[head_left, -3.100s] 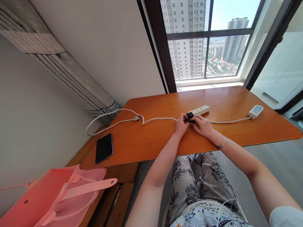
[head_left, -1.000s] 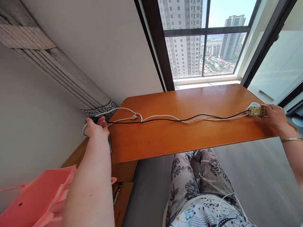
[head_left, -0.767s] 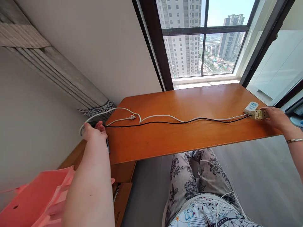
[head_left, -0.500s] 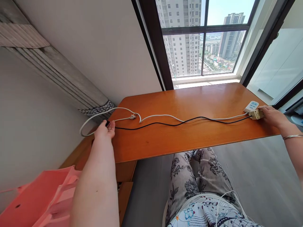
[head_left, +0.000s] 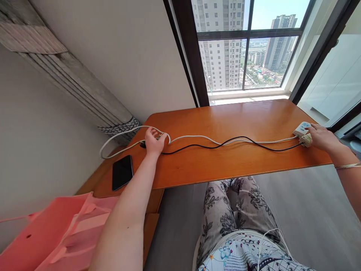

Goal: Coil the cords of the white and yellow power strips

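My left hand (head_left: pixel 154 142) is over the cord ends at the left of the brown table (head_left: pixel 197 165); its fingers are bent near the white cord's plug, and what they touch is partly hidden. A black plug (head_left: pixel 143 144) lies just left of that hand. From there a black cord (head_left: pixel 188 146) runs right to a beige power strip (head_left: pixel 306 140). A white cord (head_left: pixel 197 136) loops at the left and leads to a white power strip (head_left: pixel 301 129). My right hand (head_left: pixel 321 136) rests with spread fingers at both strips, touching them at their right side.
A black phone (head_left: pixel 122 172) lies at the table's left end. Beside it, lower left, is a pink bag or bin (head_left: pixel 67 229). A gathered curtain (head_left: pixel 84 86) hangs at the left wall, and a window (head_left: pixel 245 56) stands behind the table.
My left hand has moved right, from the black plug to the white cord's end, leaving the plug on the table. The phone has come into view. My right hand's fingers have shifted towards the white strip.
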The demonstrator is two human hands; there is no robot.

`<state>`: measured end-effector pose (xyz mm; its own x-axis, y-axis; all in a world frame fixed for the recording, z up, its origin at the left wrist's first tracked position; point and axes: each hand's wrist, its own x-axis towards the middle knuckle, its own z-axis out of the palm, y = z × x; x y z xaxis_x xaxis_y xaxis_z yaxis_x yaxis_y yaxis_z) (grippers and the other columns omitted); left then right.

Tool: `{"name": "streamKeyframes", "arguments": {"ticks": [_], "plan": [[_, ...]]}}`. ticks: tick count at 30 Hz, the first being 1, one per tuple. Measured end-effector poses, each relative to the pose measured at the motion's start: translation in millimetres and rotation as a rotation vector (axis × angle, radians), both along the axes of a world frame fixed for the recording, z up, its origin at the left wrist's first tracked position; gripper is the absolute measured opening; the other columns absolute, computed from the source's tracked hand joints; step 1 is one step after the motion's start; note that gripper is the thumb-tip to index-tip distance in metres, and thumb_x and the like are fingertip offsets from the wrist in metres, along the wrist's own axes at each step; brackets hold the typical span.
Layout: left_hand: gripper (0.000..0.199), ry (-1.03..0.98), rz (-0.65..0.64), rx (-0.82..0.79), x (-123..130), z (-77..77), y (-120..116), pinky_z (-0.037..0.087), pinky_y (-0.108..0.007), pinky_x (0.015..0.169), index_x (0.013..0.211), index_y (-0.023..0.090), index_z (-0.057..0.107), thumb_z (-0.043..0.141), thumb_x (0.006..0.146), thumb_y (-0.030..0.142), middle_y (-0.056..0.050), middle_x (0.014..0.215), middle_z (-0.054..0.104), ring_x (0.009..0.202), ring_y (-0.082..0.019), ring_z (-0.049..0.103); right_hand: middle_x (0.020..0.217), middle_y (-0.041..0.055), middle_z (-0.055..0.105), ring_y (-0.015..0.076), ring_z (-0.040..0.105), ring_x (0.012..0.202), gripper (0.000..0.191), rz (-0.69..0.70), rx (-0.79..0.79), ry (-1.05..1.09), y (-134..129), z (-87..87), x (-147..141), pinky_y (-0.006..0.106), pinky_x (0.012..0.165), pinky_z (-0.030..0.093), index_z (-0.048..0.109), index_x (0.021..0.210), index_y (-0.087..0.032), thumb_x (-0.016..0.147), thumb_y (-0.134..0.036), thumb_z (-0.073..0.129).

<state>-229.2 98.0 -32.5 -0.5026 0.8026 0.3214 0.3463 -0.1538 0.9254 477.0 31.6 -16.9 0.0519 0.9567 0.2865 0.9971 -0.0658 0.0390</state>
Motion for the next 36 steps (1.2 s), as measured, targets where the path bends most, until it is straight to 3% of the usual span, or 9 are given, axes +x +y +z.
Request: {"name": "streamKeyframes", "arguments": {"ticks": [3,7,9,11,16,21,26,31,36], "plan": [[0.060,0.576,-0.295,-0.009,54.4,1.7,-7.2,0.034,-0.050,0.115,0.127,0.017,0.051,0.070,0.075,0.040,-0.018,0.135,0.054,0.132,-0.031,0.050,0.139,0.0201,0.057,0.0365,0.052,0.129,0.051,0.188,-0.047,0.127,6.3,6.9,-59.9,0.053,0.105,0.045,0.059,0.129,-0.016,0.083,-0.035,0.052],[0.081,1.088,-0.726,-0.015,127.5,-6.3,-18.7,0.017,-0.054,0.123,0.144,0.017,0.045,0.069,0.076,0.055,-0.018,0.151,0.047,0.143,-0.033,0.040,0.132,0.0171,0.062,0.0332,0.057,0.126,0.045,0.485,-0.012,0.289,17.6,0.1,-158.9,0.052,0.108,0.044,0.060,0.128,-0.017,0.091,-0.041,0.053],[0.077,1.207,-0.782,-0.067,151.0,-13.0,-19.0,0.018,-0.054,0.123,0.144,0.017,0.046,0.068,0.080,0.053,-0.018,0.151,0.048,0.142,-0.032,0.042,0.136,0.0182,0.059,0.0327,0.055,0.128,0.049,0.565,-0.028,0.345,24.2,-8.6,-202.4,0.050,0.110,0.043,0.056,0.133,-0.014,0.090,-0.037,0.056],[0.062,1.265,-0.781,-0.114,163.6,-18.3,-15.3,0.029,-0.053,0.118,0.138,0.015,0.052,0.063,0.086,0.046,-0.019,0.141,0.056,0.132,-0.032,0.052,0.144,0.0196,0.054,0.0329,0.052,0.133,0.058,0.621,-0.049,0.362,30.6,-16.6,-237.9,0.049,0.112,0.041,0.049,0.141,-0.012,0.088,-0.031,0.061],[0.025,1.302,-0.802,-0.120,166.9,-20.1,-4.2,0.049,-0.040,0.093,0.108,0.015,0.068,0.052,0.092,0.025,-0.015,0.107,0.066,0.104,-0.028,0.064,0.145,0.0198,0.053,0.0339,0.050,0.136,0.065,0.661,-0.209,0.297,40.5,-21.6,-292.8,0.049,0.114,0.037,0.044,0.147,-0.012,0.087,-0.030,0.065],[0.021,1.232,-0.762,-0.024,159.7,-8.2,-6.6,0.049,-0.039,0.086,0.100,0.018,0.066,0.046,0.095,0.022,-0.011,0.104,0.062,0.089,-0.024,0.062,0.123,0.0169,0.068,0.0293,0.065,0.114,0.039,0.640,-0.329,0.265,43.4,-7.6,-303.6,0.038,0.096,0.049,0.059,0.130,-0.013,0.095,-0.031,0.056],[0.022,1.068,-0.749,0.093,158.2,16.5,-15.0,0.048,-0.037,0.086,0.100,0.018,0.062,0.043,0.097,0.028,-0.010,0.103,0.061,0.091,-0.022,0.060,0.108,0.0105,0.073,0.0229,0.068,0.095,0.032,0.683,-0.320,0.265,41.7,17.9,-293.5,0.029,0.078,0.046,0.063,0.115,-0.017,0.100,-0.040,0.048],[0.020,0.948,-0.724,0.088,161.4,38.0,-19.8,0.047,-0.034,0.080,0.099,0.019,0.059,0.052,0.092,0.036,-0.009,0.100,0.063,0.088,-0.022,0.060,0.081,0.0060,0.069,0.0197,0.061,0.076,0.032,0.683,-0.120,0.253,38.1,56.3,-286.8,0.027,0.065,0.035,0.062,0.091,-0.019,0.098,-0.048,0.049],[0.017,0.712,-0.555,-0.021,134.6,49.7,-9.3,0.044,-0.030,0.067,0.091,0.021,0.058,0.056,0.087,0.038,-0.002,0.077,0.064,0.068,-0.017,0.056,0.068,0.0007,0.054,0.0152,0.049,0.067,0.041,0.638,0.241,0.490,48.8,109.7,-263.7,0.028,0.063,0.032,0.053,0.077,-0.020,0.098,-0.054,0.046]]}}
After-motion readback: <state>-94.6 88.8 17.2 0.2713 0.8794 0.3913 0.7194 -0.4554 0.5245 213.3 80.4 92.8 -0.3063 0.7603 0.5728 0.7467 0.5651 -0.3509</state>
